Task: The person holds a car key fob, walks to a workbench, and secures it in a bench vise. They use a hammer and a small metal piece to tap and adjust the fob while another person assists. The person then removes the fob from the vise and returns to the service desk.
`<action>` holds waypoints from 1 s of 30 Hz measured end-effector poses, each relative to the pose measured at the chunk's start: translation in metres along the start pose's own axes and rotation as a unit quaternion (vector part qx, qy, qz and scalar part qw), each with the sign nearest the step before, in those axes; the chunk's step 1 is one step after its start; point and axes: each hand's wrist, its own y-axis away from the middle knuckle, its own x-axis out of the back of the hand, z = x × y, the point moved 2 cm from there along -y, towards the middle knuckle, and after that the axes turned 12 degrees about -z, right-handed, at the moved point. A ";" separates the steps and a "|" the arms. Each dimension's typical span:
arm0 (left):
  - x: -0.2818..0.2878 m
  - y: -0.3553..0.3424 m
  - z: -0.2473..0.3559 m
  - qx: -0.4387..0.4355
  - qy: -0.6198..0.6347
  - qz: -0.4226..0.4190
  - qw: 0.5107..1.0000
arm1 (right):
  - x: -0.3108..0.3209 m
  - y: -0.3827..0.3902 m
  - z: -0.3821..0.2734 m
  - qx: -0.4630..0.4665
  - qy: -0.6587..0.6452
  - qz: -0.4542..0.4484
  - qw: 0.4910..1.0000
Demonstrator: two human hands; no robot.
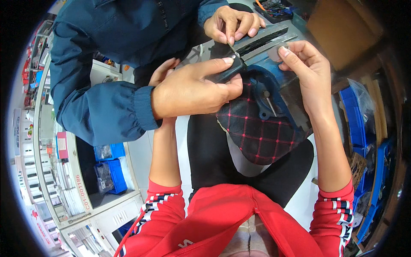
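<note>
My right hand is raised at the right of the vise, pinching a small flat grey disc between thumb and fingers. A co-worker's forearm and hand cover most of my left hand; only part of its fingers shows, and whatever it may hold is hidden. In front of me the co-worker's nearer hand grips a small black handheld case. With the other hand the co-worker holds a thin metal strip against the end of that case.
Below the vise hangs a black cloth with red checks, beside a blue metal bracket. Blue bins line the right side. At left stands a shelf cabinet with more blue bins. A tool tray lies at the back.
</note>
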 end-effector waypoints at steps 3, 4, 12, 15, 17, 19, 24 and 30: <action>0.037 0.037 0.002 -0.029 -0.089 0.137 0.986 | -0.005 0.000 -0.005 0.006 -0.010 -0.001 1.000; 0.044 0.054 0.005 -0.034 -0.223 0.186 0.956 | -0.006 0.000 -0.007 -0.003 -0.010 0.007 1.000; 0.047 0.162 -0.017 0.116 -0.591 0.019 0.798 | -0.005 0.005 -0.003 0.036 -0.022 -0.008 0.999; 0.010 0.178 -0.012 0.079 -0.670 -0.166 0.720 | -0.004 0.003 0.004 0.027 -0.046 -0.004 0.999; -0.028 0.186 0.023 0.036 -0.632 -0.356 0.688 | -0.005 0.004 0.003 -0.021 -0.055 0.036 0.998; -0.065 0.184 0.074 -0.018 -0.601 -0.421 0.679 | -0.018 0.007 -0.009 -0.021 -0.064 0.038 0.997; -0.139 0.094 0.161 -0.091 -0.713 -0.281 0.636 | -0.013 0.039 -0.081 -0.050 -0.100 -0.007 0.994; -0.164 -0.024 0.137 0.017 -0.802 -0.272 0.532 | 0.022 0.155 -0.143 -0.251 -0.063 0.157 0.953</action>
